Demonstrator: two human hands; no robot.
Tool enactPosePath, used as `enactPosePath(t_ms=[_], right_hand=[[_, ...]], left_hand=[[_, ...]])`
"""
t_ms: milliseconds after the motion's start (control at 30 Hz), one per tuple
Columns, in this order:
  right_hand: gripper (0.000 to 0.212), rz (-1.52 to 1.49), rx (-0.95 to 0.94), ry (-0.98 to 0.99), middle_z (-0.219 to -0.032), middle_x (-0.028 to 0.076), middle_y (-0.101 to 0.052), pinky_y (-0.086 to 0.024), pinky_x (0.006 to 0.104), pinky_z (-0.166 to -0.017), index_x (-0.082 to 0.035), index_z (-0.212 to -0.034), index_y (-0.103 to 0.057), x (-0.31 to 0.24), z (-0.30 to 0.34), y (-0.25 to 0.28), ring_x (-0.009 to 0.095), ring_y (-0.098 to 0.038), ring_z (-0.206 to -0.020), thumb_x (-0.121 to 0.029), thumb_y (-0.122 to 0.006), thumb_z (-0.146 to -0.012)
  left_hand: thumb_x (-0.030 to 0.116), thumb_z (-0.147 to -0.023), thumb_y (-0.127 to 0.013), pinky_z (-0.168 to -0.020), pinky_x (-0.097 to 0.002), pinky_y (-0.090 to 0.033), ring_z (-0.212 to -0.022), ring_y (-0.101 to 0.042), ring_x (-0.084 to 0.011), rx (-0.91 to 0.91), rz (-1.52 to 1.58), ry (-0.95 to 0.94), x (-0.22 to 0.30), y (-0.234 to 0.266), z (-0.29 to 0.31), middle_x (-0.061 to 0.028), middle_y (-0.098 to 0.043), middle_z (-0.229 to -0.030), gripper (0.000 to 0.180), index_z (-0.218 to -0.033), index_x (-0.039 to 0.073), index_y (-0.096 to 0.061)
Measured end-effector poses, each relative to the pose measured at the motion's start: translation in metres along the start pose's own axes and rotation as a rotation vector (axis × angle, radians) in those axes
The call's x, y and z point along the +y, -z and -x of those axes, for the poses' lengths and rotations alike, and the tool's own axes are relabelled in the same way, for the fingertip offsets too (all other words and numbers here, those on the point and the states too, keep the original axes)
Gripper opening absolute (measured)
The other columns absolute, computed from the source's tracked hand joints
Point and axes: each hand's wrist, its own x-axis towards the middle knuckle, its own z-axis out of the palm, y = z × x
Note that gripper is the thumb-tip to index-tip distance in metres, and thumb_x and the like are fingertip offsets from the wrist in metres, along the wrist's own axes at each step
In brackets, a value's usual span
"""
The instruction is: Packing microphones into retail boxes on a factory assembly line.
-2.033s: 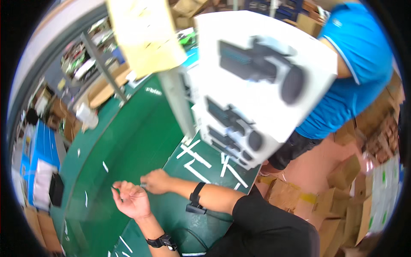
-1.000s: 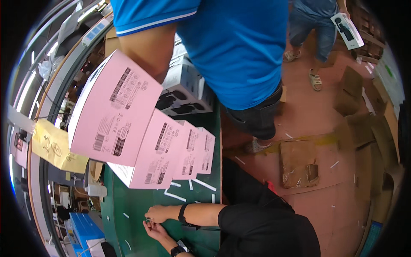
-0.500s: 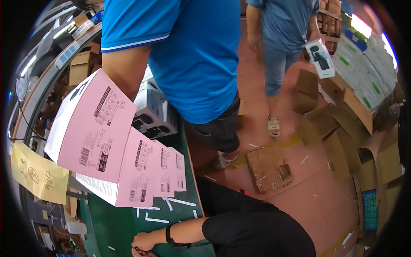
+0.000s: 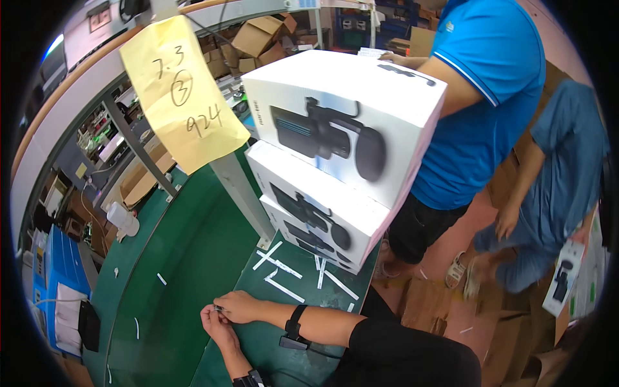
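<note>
Carefully, both hands, left hand [image 4: 216, 326] and right hand [image 4: 240, 306], should stay pinched together on the tiny part [image 4: 219, 310], low over the green table [image 4: 193, 258] at six o'clock of the stacked white boxes [image 4: 335, 161].

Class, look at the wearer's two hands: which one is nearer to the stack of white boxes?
Right. The right hand lies closer to the stack of white boxes up and to its right; the left hand sits just below-left of the right hand, farther from the stack.
</note>
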Motion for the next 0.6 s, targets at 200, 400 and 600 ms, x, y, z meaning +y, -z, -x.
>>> enactPosePath(t_ms=[200,400,600], right_hand=[[0.013,-0.004,0.001,-0.001,-0.084,0.014,-0.067,-0.050,0.0492,-0.065,-0.005,-0.088,-0.059,-0.001,-0.002,0.002,0.038,-0.065,-0.077,-0.017,-0.055,-0.087],[0.014,0.024,0.001,-0.017,-0.085,0.014,-0.068,-0.050,0.0489,-0.065,-0.005,-0.089,-0.059,0.004,0.002,0.002,0.038,-0.066,-0.077,-0.017,-0.058,-0.083],[0.017,-0.011,0.020,0.044,-0.083,0.018,-0.069,-0.052,0.0487,-0.066,-0.003,-0.093,-0.062,0.007,0.004,-0.001,0.039,-0.067,-0.077,-0.014,-0.058,-0.081]], left_hand=[[0.006,-0.098,-0.048,-0.053,-0.0187,-0.036,-0.062,-0.044,-0.0037,-0.008,-0.011,0.011,0.002,-0.002,0.001,0.0021,-0.051,-0.075,0.004,-0.098,0.006,-0.052],[0.007,-0.098,-0.049,-0.054,-0.0181,-0.035,-0.061,-0.043,-0.0032,-0.017,-0.062,-0.010,-0.001,-0.004,0.003,0.0030,-0.049,-0.073,0.003,-0.098,0.006,-0.052],[0.007,-0.098,-0.050,-0.054,-0.0180,-0.036,-0.062,-0.044,-0.0032,0.016,-0.077,-0.012,0.002,-0.010,0.007,0.0025,-0.051,-0.075,0.002,-0.099,0.006,-0.052]])
